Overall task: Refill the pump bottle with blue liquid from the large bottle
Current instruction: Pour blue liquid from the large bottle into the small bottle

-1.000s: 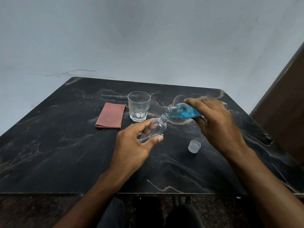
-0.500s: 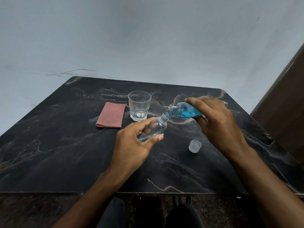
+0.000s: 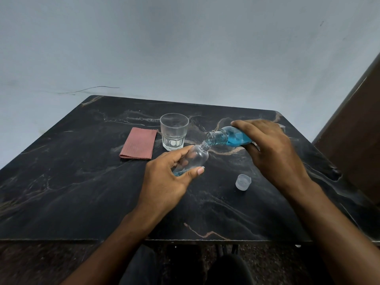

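My left hand (image 3: 166,182) grips a small clear pump bottle (image 3: 195,157) with no pump on it, tilted with its open neck pointing up and right. A little blue liquid sits at its bottom, near my thumb. My right hand (image 3: 271,149) holds the large bottle (image 3: 230,137) of blue liquid tipped almost flat, its open mouth right above the small bottle's neck. Most of the large bottle is hidden under my right hand.
The black marble table (image 3: 82,192) carries an empty drinking glass (image 3: 174,131) behind the bottles, a folded reddish cloth (image 3: 138,143) to its left, and a translucent cap (image 3: 243,182) lying near my right wrist. A brown panel (image 3: 357,145) stands at the right.
Both hands have barely moved. The large bottle stays tipped over the small bottle's neck, and the blue pool at the small bottle's bottom looks slightly larger.
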{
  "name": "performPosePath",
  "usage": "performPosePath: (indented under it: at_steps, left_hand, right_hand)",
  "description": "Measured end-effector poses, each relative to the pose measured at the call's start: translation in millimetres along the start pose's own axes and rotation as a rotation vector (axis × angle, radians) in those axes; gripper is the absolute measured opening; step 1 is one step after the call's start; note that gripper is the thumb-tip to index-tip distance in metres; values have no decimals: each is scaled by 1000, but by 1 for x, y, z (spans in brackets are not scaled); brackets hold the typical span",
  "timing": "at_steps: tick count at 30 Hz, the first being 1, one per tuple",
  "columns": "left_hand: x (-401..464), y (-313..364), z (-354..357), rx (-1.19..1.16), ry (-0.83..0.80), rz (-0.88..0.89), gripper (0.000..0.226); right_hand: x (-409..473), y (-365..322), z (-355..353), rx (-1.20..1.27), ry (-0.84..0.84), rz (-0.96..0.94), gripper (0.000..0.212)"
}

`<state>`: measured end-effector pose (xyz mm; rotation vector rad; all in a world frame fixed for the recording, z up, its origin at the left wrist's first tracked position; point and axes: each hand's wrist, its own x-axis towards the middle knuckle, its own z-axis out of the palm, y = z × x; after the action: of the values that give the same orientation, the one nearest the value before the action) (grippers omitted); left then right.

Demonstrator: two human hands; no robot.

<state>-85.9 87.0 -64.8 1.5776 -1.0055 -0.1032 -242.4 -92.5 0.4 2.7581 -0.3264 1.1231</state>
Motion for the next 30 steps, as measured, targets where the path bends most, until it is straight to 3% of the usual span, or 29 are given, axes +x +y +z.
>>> performPosePath:
  at_steps: [30]
  left_hand:
    - [2,-1,-2,8,7,12,62]
  right_hand:
    - [2,-1,-4,-25,-6,-14,47]
